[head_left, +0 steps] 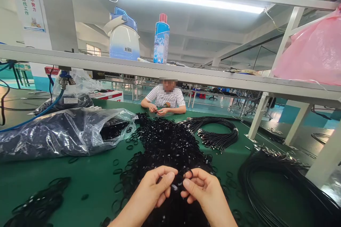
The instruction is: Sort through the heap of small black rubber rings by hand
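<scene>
Over a large heap of black rings (170, 142) my two hands face each other, a small gap between them. A thin black ring (188, 173) is pinched between the thumb and forefinger of my right hand (204, 188). The thumb of my left hand (157, 186) presses against its curled forefinger. Whatever is in that left pinch blends into the dark pile behind it, and I cannot make it out. Loose rings lie scattered on the green tabletop (93, 184) around the heap.
A clear plastic bag (66, 134) of black rings lies left; a smaller ring pile (39, 202) is nearer. Coiled black cables (221, 131) sit right, with a bigger coil (255, 184) closer. A person (167, 99) works opposite. The shelf (186, 72) crosses above, carrying a jug (124, 39).
</scene>
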`<move>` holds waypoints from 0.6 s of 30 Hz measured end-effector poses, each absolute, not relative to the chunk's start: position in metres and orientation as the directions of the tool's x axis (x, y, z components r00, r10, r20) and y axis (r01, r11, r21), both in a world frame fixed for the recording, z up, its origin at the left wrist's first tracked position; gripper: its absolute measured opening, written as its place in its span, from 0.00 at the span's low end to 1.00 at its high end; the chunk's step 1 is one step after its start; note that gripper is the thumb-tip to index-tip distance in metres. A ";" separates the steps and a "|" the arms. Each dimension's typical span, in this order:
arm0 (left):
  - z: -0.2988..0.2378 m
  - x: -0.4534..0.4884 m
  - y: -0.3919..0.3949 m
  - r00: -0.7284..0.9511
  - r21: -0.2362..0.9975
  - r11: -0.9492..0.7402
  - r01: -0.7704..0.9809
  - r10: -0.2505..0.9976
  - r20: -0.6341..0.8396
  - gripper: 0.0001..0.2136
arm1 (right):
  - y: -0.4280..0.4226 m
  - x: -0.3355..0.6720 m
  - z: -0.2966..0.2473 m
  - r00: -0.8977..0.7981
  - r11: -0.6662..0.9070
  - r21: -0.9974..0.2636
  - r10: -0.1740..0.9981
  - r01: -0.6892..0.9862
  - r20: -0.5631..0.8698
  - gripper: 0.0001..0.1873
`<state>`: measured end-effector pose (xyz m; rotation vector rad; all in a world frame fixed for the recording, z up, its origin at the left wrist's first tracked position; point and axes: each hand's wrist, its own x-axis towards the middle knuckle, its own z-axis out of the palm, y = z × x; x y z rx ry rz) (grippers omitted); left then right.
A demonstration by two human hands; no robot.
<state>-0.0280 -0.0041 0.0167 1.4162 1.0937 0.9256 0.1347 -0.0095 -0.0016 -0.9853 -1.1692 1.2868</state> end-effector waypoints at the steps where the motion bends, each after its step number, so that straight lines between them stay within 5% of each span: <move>1: 0.015 -0.027 -0.004 0.303 0.987 -0.038 0.158 0.953 -0.012 0.18 | -0.010 0.134 -0.002 -0.078 0.070 -0.984 0.993 -0.161 0.084 0.20; 9: 0.011 -0.032 0.002 0.148 0.990 -0.008 0.138 0.989 -0.013 0.12 | -0.005 0.142 -0.005 0.011 0.125 -0.992 0.992 0.003 0.125 0.19; 18: 0.010 -0.024 -0.003 0.248 0.999 -0.004 0.041 0.969 -0.007 0.18 | -0.012 0.134 -0.002 -0.179 0.130 -0.991 0.976 0.032 0.122 0.15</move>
